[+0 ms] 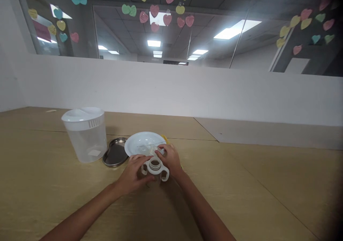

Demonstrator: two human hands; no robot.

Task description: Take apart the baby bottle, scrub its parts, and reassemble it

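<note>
A baby bottle point(155, 166) with a white two-handled collar and an uncovered round mouth stands on the table in front of me. My left hand point(135, 171) wraps around its left side, thumb low on the body and fingers near the collar. Just behind the bottle's mouth, my right hand point(168, 157) pinches a small translucent piece point(154, 150), perhaps a cap; its exact kind is hard to make out. Behind both hands lies a white bowl point(143, 139) with something clear in it and a thin line across it, partly covered by my hands.
Left of the bowl is a kidney-shaped metal tray point(115, 153). Farther left stands a translucent plastic bucket point(87, 141) with a white lid. A yellow object point(165, 138) shows behind my right hand. A white wall point(160, 87) rises behind the table.
</note>
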